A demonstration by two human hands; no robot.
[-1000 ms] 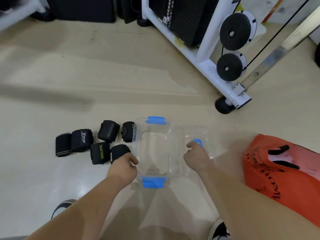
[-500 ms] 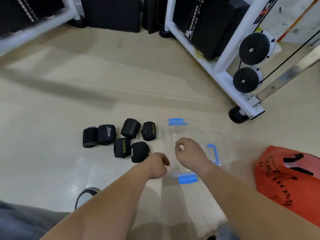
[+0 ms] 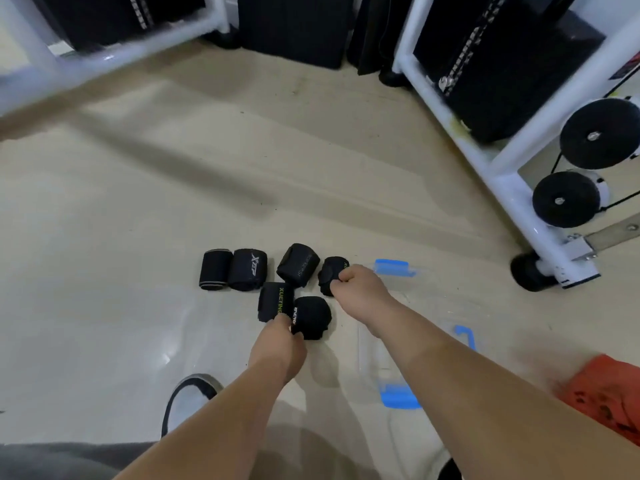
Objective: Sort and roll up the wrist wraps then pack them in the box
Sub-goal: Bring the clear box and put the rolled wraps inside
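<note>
6 rolled black wrist wraps are sitting on the floor point(image 3: 138, 237), all outside the box, bunched just L of it. The far row is running L to R: striped wrap point(image 3: 214, 270), touching the X-logo wrap point(image 3: 247, 270), then the grey-text wrap point(image 3: 298, 270), then the far-R wrap point(image 3: 329, 276). The near row has 2: XUEYING wrap point(image 3: 274, 301) and near wrap point(image 3: 313, 315), touching each other.

1 clear box point(image 3: 372, 358) is lying open, nothing visible inside, partly under the R forearm. 3 blue clips are showing: far clip point(image 3: 394, 266), near clip point(image 3: 400, 398), and a side clip point(image 3: 465, 336) on a clear piece to the R that's too faint to make out.

L hand point(image 3: 280, 344): fingers are curling tight, pinching the near edge of the near wrap. R hand point(image 3: 360, 289): fingers point(image 3: 341, 278) are curling round the R side of the far-R wrap, gripping it. Can't tell if either wrap is lifting off the floor.

Writing: "XUEYING" in yellow-green is reading clearly. A big white X logo is showing on the X-logo wrap. White letters on the near wrap are partly hidden, not readable for sure. Grey text and green text on the other 2 are too small.

Also: 1 orange bag point(image 3: 606, 400) w/ blurred dark print, 1 white machine frame point(image 3: 485, 157) w/ 2 black pulleys point(image 3: 599, 133), 1 shoe point(image 3: 188, 400).
</note>
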